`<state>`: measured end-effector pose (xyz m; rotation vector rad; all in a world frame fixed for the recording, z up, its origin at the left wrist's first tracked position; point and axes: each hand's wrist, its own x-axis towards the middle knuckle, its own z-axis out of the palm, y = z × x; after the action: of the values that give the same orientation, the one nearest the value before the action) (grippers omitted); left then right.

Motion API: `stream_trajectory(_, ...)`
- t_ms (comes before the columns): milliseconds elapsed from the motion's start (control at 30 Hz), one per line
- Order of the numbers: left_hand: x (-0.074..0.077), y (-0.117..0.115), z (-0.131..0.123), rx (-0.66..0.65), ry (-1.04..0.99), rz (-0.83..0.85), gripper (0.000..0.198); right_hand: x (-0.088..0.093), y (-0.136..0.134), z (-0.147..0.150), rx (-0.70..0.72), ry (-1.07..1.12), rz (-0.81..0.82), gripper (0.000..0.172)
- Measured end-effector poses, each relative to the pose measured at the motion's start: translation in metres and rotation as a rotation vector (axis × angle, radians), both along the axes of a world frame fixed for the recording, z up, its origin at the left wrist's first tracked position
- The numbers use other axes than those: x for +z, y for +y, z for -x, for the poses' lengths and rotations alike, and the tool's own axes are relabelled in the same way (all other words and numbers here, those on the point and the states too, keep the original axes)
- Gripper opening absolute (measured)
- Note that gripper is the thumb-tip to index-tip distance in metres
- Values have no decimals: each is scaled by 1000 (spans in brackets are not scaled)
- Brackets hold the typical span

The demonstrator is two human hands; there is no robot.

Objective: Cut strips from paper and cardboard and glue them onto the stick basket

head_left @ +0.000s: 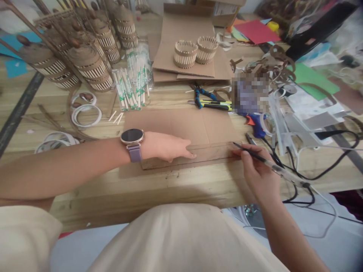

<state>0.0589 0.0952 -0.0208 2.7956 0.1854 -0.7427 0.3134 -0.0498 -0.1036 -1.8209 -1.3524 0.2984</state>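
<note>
My left hand, below a watch with a purple strap, lies with fingers spread on a narrow cardboard strip. The strip has dark lines along its edges and lies along the near side of a flat cardboard sheet. In my right hand is a slim black-and-clear pen, gripped between thumb and fingers. Its tip is close to the strip's right end; whether it touches, I cannot tell.
Pliers, a yellow cutter knife and a blue glue gun lie beyond the sheet. Two stick baskets stand on cardboard. Bundled stick models, wrapped sticks and tape rolls are left; cables right.
</note>
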Motion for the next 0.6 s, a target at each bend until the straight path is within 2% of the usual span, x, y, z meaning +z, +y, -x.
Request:
stream_trajectory(67,-1,-1,0,-12,6,-6,68,7,-1,10,-31,64,-4,21)
stream_trajectory(133,-2,-1,-1,-21,14,-8,68,15,-3,25,25,143,-3,16)
stream_trajectory(267,-3,-1,-2,1,2,22,68,23,-8,66,348,249,84,7)
stream_trajectory(367,-4,0,-2,43,-21,63,67,22,-5,94,507,244,114,4)
stream_trajectory(467,-5,1,-2,38,-23,73,64,17,2,111,571,212,95,4)
stream_trajectory(600,-4,1,-3,33,-22,104,41,11,8,118,589,210,101,3)
